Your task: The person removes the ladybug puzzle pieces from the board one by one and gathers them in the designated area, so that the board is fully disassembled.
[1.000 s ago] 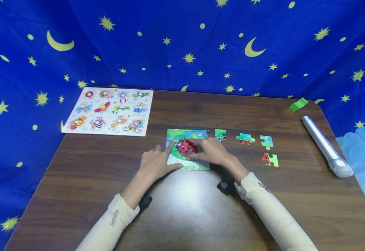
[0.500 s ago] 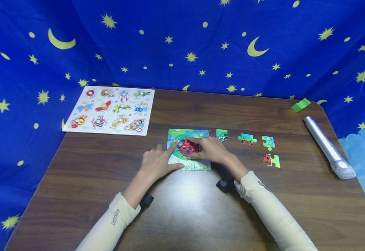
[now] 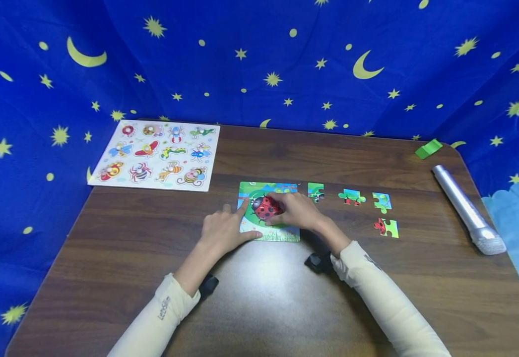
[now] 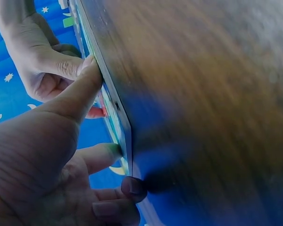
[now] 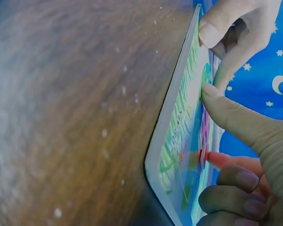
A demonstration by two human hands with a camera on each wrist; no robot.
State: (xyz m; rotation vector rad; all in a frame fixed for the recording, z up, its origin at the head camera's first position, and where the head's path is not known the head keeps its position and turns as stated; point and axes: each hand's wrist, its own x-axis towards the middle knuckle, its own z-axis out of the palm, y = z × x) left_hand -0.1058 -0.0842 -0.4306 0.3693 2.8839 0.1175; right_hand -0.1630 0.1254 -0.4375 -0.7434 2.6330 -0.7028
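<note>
In the head view a square ladybug puzzle board (image 3: 277, 237) lies mid-table, green and blue with a red spotted ladybug (image 3: 266, 208). My left hand (image 3: 221, 228) rests at its left side, thumb and forefinger spread over the board; in the left wrist view its other fingers bend beside the edge. From the right comes my right hand (image 3: 301, 210), thumb and forefinger tips apart on the ladybug picture. In the right wrist view its other fingers (image 5: 231, 200) are curled. Whether those two tips pinch a separate piece I cannot tell; the hand covers the board's right part.
Loose puzzle pieces lie to the right, among them a green one (image 3: 316, 191), a blue one (image 3: 382, 200) and a red-green one (image 3: 386, 227). A white insect knob puzzle (image 3: 157, 156) is back left. A silver microphone (image 3: 467, 208) and green block (image 3: 428, 148) lie at the right.
The head view has shifted slightly. My right thumb and wrist have moved a little over the ladybug picture; the left hand stays in place on the board.
</note>
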